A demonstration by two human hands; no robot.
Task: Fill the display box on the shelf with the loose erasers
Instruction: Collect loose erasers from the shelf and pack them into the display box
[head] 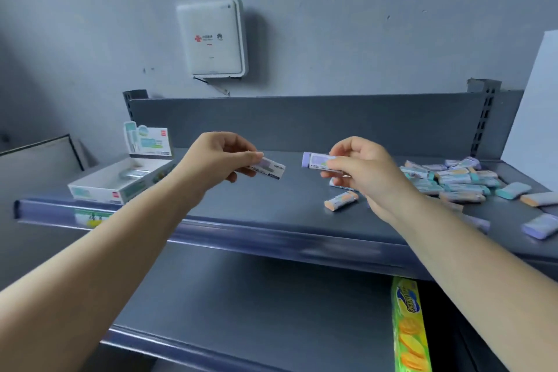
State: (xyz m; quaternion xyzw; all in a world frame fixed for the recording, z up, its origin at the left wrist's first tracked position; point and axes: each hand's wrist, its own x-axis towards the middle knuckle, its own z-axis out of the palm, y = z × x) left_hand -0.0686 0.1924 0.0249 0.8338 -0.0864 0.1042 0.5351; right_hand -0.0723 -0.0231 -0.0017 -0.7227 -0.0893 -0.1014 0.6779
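At frame centre, above the grey metal shelf (271,199), left hand (219,157) pinching a white-sleeved eraser (269,170), right hand (363,170) pinching a purple-ended eraser (314,159), apart; open white cardboard display box (120,181) at left, loose pastel erasers (453,180) heaped at right.

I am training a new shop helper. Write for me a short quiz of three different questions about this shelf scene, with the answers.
1. True or false: each hand holds one eraser.
2. Where does the display box stand on the shelf? A) left end B) right end
3. Fill in: the pile of loose erasers lies to the ____ of the right hand.

Key: 1 true: left hand and right hand each pinch one. 2 A. 3 right.
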